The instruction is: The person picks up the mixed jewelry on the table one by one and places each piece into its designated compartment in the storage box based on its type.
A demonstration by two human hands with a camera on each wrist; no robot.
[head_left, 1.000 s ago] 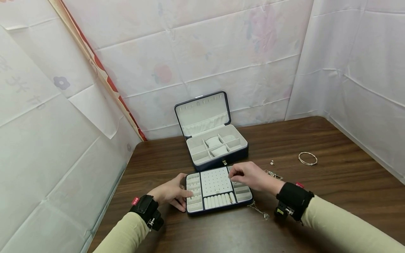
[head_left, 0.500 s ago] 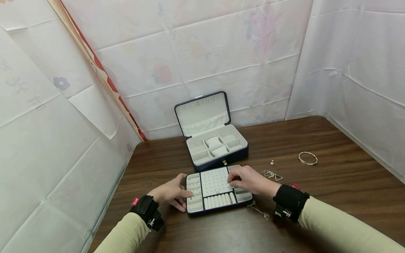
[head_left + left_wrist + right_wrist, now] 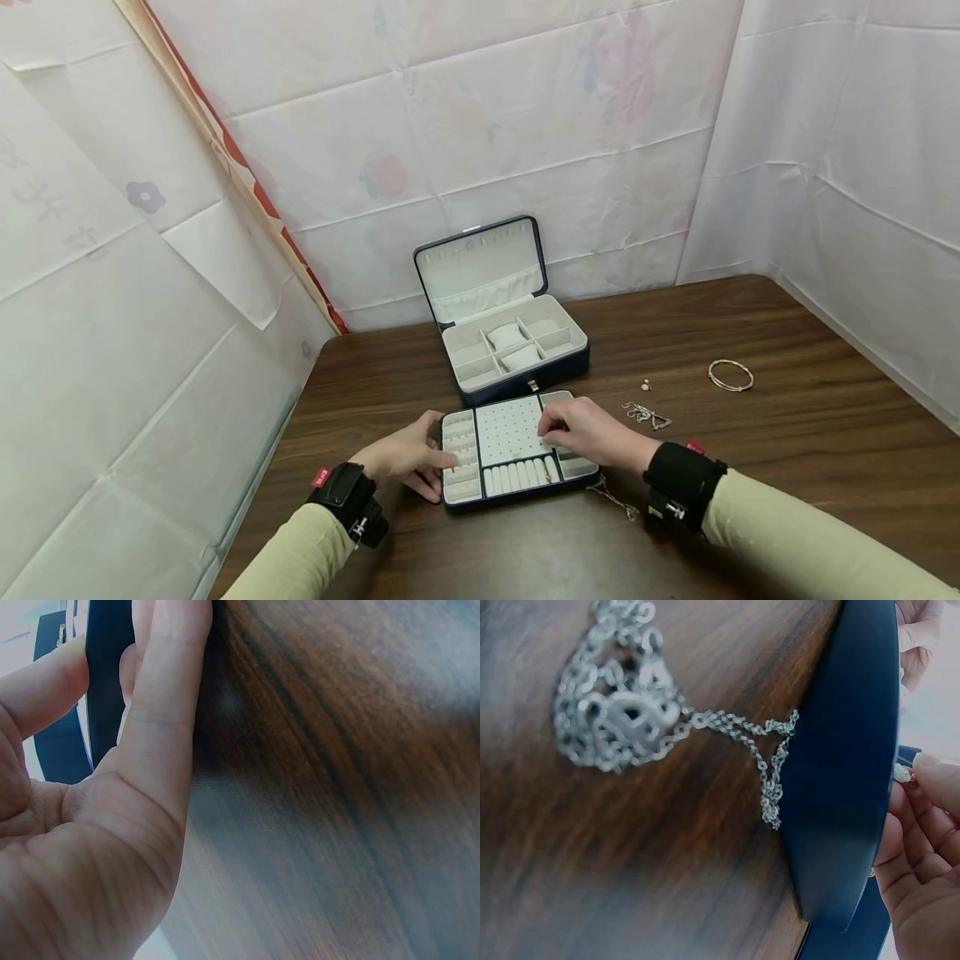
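A dark blue jewelry tray with white compartments lies on the table. My left hand grips its left side, thumb on the inner edge and other fingers along the outer wall. Over the right part of the tray's dotted white earring panel, my right hand pinches a small sparkly earring between thumb and fingers. The head view hides the earring behind the fingers. A gold-coloured ring sits in the ring rolls at the front. Beside the tray's right front corner lies a silver chain.
Behind the tray stands an open jewelry box with two white cushions in its compartments. To the right on the wooden table lie another silver chain, a tiny earring and a bangle. White sheets hang around the table.
My right hand has shifted slightly left and down over the earring panel, uncovering the chain behind it. My left hand has kept its hold on the tray.
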